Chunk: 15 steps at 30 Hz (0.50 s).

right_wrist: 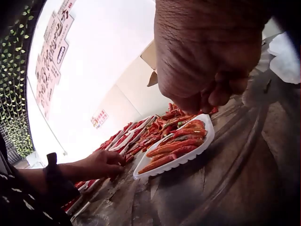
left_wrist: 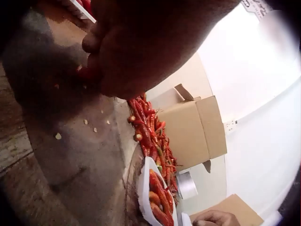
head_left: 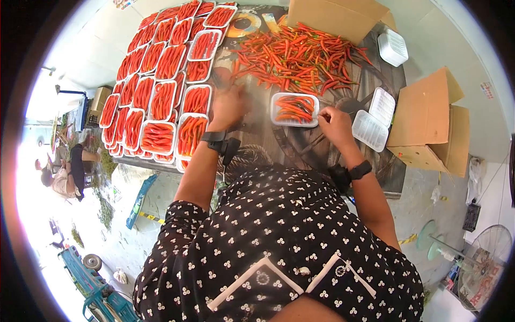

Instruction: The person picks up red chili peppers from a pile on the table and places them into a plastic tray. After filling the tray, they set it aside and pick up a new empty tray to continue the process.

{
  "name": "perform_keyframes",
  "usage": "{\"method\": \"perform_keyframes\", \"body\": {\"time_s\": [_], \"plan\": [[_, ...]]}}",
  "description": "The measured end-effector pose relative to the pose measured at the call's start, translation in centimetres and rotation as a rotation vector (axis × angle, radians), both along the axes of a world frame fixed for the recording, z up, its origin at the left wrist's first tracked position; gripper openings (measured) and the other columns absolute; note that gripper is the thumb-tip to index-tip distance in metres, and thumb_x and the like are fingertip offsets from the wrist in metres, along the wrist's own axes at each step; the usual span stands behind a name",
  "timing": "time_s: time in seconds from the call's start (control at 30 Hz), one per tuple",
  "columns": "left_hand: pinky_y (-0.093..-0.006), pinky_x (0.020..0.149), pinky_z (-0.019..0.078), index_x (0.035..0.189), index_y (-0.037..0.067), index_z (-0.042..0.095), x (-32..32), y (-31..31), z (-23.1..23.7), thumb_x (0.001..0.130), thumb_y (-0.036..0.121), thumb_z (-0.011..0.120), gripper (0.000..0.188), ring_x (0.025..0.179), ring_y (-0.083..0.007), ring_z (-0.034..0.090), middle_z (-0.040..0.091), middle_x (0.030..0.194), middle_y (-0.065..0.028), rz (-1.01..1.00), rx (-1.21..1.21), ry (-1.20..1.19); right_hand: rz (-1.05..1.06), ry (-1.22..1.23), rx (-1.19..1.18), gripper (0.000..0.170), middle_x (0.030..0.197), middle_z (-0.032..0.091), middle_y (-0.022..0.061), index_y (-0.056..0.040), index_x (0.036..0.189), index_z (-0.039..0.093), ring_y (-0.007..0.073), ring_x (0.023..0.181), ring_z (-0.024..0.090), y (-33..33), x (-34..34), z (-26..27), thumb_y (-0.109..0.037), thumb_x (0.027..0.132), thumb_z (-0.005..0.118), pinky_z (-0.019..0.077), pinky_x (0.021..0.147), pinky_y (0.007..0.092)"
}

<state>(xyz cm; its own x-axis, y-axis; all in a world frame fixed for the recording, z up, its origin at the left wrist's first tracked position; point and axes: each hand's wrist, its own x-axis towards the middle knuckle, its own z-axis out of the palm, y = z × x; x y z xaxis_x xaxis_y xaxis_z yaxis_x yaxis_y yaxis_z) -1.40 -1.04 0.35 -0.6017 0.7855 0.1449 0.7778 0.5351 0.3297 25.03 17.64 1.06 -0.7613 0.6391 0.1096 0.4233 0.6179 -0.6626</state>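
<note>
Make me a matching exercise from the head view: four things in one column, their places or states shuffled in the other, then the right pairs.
Things:
1. Left hand
2. Right hand
3. Loose chilies
4. Fan

Places or states:
A. Heaped beyond the lone chili tray
B. At the lower right of the picture, off the table
C. Beside the packed trays, blurred
D. At the right edge of the lone chili tray

Pairs: 1-C, 2-D, 3-A, 4-B.
</note>
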Motion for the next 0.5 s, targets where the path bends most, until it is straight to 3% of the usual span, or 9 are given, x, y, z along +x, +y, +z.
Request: {"method": "perform_keyframes", "body": {"time_s": [0.03, 0.07, 0.1, 0.13, 0.17, 0.23, 0.4, 0.43, 0.5], "plan": [[-0.0424, 0.075, 0.0486, 0.105, 0.001, 0.06, 0.5, 0.0, 0.5, 0.08, 0.018, 0.062, 0.03, 0.087, -0.0356, 0.061, 0.064, 0.093, -0.0197, -0.023, 0.045, 0.007, -0.002, -0.001, 0.0, 0.021, 0.083, 0.066, 0.0176, -0.0053, 0.087, 0.067, 0.0359, 0.077, 0.063, -0.2, -0.1, 0.1, -0.024, 0.077, 0.062, 0.0494, 0.069, 0.0429], [-0.0424, 0.075, 0.0486, 0.105, 0.001, 0.06, 0.9, 0.3, 1.0, 0.08, 0.018, 0.062, 0.03, 0.087, -0.0356, 0.061, 0.064, 0.093, -0.0197, -0.026, 0.044, 0.007, 0.021, 0.03, -0.017, 0.02, 0.083, 0.068, 0.0152, -0.0032, 0.088, 0.068, 0.0287, 0.074, 0.065, -0.5, -0.2, 0.1, -0.02, 0.078, 0.065, 0.0505, 0.068, 0.0369], [-0.0383, 0.076, 0.0489, 0.103, 0.0, 0.062, 2.0, 0.8, 3.6, 0.081, 0.017, 0.064, 0.028, 0.088, -0.03, 0.062, 0.066, 0.094, -0.0172, -0.066, 0.056, -0.296, 0.047, 0.061, -0.036, 0.019, 0.083, 0.07, 0.0129, -0.001, 0.09, 0.069, 0.0215, 0.071, 0.068, -0.9, -0.5, 0.3, -0.016, 0.079, 0.067, 0.0515, 0.067, 0.0308], [-0.0343, 0.076, 0.0491, 0.1, -0.001, 0.063, 3.0, 1.3, 4.9, 0.081, 0.016, 0.065, 0.025, 0.09, -0.0243, 0.063, 0.067, 0.095, -0.0146, -0.102, 0.068, -0.597, 0.051, 0.06, -0.04, 0.019, 0.083, 0.07, 0.0129, -0.001, 0.09, 0.069, 0.0215, 0.071, 0.068, -1.3, -0.7, 0.6, -0.016, 0.079, 0.067, 0.0515, 0.067, 0.0308], [-0.0343, 0.076, 0.0491, 0.1, -0.001, 0.063, 3.9, 1.6, 4.7, 0.081, 0.016, 0.065, 0.025, 0.09, -0.0243, 0.063, 0.067, 0.095, -0.0146, -0.098, 0.069, -0.597, 0.087, 0.047, -0.095, 0.02, 0.085, 0.07, 0.0119, -0.0013, 0.092, 0.069, 0.0195, 0.071, 0.067, -1.5, -1.1, 1.0, -0.017, 0.079, 0.067, 0.0515, 0.067, 0.0299], [-0.0283, 0.079, 0.0476, 0.093, -0.001, 0.066, 5.5, 2.6, 4.1, 0.081, 0.011, 0.067, 0.017, 0.092, -0.0134, 0.06, 0.067, 0.098, -0.0073, -0.263, 0.304, -0.962, 0.124, 0.035, -0.144, 0.022, 0.087, 0.07, 0.0108, -0.0016, 0.095, 0.069, 0.0176, 0.071, 0.067, -1.9, -1.7, 1.9, -0.017, 0.079, 0.068, 0.0515, 0.068, 0.029], [-0.0298, 0.079, 0.0505, 0.087, -0.001, 0.064, 8.4, 4.5, 4.3, 0.079, -0.003, 0.066, 0.008, 0.088, -0.0158, 0.062, 0.066, 0.092, -0.0056, -0.419, 0.343, -1.196, 0.196, 0.089, -0.235, 0.021, 0.086, 0.069, 0.0092, -0.0012, 0.096, 0.069, 0.015, 0.069, 0.063, -3.0, -1.9, 3.8, -0.016, 0.081, 0.066, 0.0499, 0.066, 0.0279], [-0.0289, 0.079, 0.0502, 0.086, -0.001, 0.064, 8.6, 4.6, 4.2, 0.08, -0.003, 0.065, 0.007, 0.088, -0.0148, 0.062, 0.065, 0.093, -0.0054, -0.433, 0.318, -1.209, 0.193, 0.087, -0.235, 0.021, 0.086, 0.069, 0.0092, -0.0012, 0.096, 0.069, 0.015, 0.069, 0.063, -2.9, -1.7, 3.7, -0.016, 0.081, 0.066, 0.0499, 0.066, 0.0279], [-0.028, 0.079, 0.0499, 0.085, -0.001, 0.064, 8.7, 4.7, 3.4, 0.08, -0.003, 0.065, 0.005, 0.089, -0.0139, 0.062, 0.064, 0.093, -0.0053, -0.445, 0.292, -1.222, 0.203, 0.074, -0.238, 0.022, 0.086, 0.067, 0.0147, -0.008, 0.093, 0.071, 0.0313, 0.079, 0.064, -2.9, -1.4, 3.5, -0.024, 0.079, 0.063, 0.0496, 0.072, 0.0382]]}}
